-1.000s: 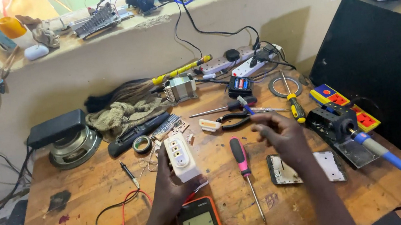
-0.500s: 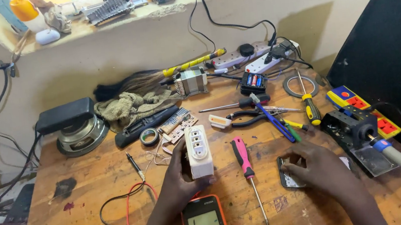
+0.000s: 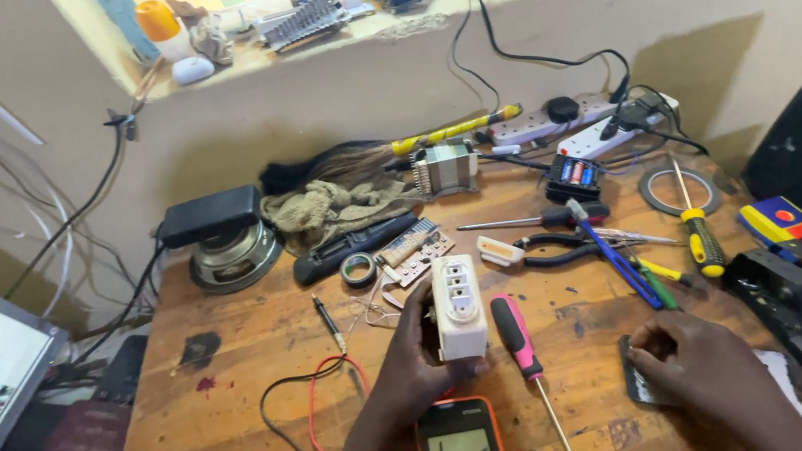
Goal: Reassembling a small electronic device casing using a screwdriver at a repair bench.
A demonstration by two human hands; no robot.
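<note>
Two hands apart: left hand (image 3: pixel 414 355) clamps white socket adapter (image 3: pixel 458 307); right hand (image 3: pixel 704 369) covers dark plate (image 3: pixel 633 382).

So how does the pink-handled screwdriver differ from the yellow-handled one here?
The pink-handled screwdriver lies beside the white socket block held by the left hand; the yellow-handled screwdriver lies farther right, away from both hands. The pink one's shaft points toward the camera, the yellow one's away. Both lie flat on the wooden table, unheld.

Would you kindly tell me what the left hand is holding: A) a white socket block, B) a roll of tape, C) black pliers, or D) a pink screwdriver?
A: the left hand grips the white socket block; the pink screwdriver lies untouched beside it.
</note>
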